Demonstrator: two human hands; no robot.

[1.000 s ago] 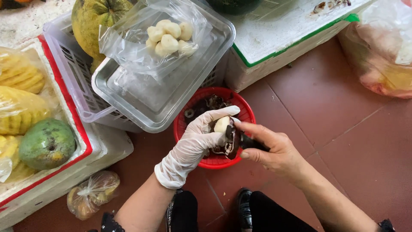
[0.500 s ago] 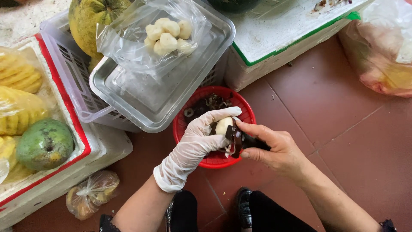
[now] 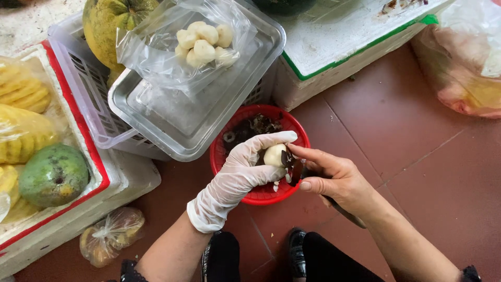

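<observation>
A small pale fruit [image 3: 273,154] is gripped in the gloved left hand [image 3: 245,169], right over the red bowl [image 3: 225,168], which is parked on the tiled floor [image 3: 417,156]. The right hand [image 3: 334,180] is closed around a knife [image 3: 295,170], and the blade is pressed against the fruit where a dark bit of peel is hanging off. Dark peelings are piled in the bowl. Just behind it, a steel tray [image 3: 172,130] is set on a white basket [image 3: 83,99], and a clear bag [image 3: 156,52] of already peeled fruits [image 3: 203,43] is laid on top. A green mango [image 3: 52,175] and wrapped pineapple [image 3: 23,130] are seen in a foam box [image 3: 104,183] off to the left. A small tied bag [image 3: 109,236] is left on the floor nearby.
</observation>
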